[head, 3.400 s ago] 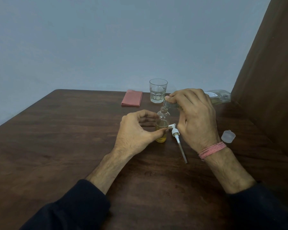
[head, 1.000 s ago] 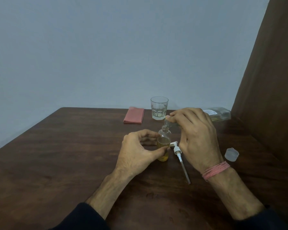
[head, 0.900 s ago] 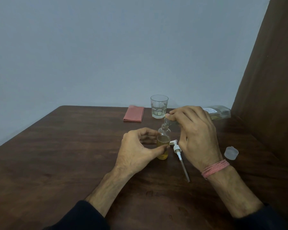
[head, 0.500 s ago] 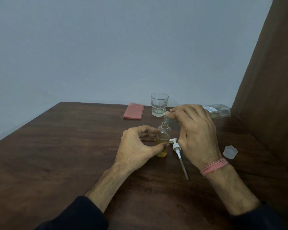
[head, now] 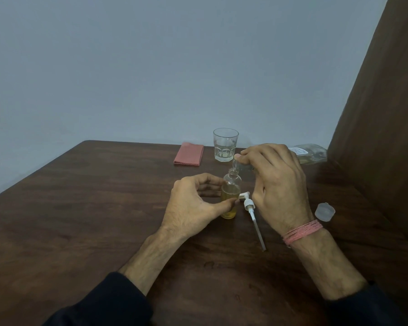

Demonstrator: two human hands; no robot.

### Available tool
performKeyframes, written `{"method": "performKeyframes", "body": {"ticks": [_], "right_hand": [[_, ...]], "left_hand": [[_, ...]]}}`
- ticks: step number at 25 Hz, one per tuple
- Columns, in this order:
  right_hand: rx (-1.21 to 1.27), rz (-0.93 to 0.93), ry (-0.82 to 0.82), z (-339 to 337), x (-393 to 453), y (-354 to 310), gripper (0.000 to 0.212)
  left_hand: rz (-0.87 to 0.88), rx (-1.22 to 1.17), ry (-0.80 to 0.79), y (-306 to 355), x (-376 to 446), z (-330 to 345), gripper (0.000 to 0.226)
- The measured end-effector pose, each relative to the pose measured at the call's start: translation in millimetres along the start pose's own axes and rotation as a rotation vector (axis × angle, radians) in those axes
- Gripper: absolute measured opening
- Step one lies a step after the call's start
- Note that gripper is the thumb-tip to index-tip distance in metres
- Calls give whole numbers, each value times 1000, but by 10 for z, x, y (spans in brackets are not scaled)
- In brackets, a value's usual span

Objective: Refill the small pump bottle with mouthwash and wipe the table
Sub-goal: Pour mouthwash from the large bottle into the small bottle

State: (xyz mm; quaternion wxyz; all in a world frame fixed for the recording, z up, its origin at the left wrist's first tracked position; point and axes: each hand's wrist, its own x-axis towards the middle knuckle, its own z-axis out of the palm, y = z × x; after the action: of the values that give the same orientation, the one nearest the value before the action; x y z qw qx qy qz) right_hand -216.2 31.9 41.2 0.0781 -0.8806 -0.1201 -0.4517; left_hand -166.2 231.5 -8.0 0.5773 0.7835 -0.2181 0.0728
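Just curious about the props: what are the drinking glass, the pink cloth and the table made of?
The drinking glass looks like clear moulded glass, with faceted sides. The pink cloth seems soft fabric, folded flat with a matte surface. The table looks like dark wood or wood veneer, showing grain and a slight sheen.

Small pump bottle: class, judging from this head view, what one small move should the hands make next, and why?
Probably keep pouring: the right hand tips the mouthwash bottle over the small pump bottle, steadied by the left hand and only partly full.
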Motion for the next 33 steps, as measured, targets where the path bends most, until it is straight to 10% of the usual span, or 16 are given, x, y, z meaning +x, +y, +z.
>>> {"method": "performKeyframes", "body": {"ticks": [33], "right_hand": [[-22, 0, -27, -43, 13, -34, 56]], "left_hand": [[16, 34, -10, 0, -5, -14, 46]]}}
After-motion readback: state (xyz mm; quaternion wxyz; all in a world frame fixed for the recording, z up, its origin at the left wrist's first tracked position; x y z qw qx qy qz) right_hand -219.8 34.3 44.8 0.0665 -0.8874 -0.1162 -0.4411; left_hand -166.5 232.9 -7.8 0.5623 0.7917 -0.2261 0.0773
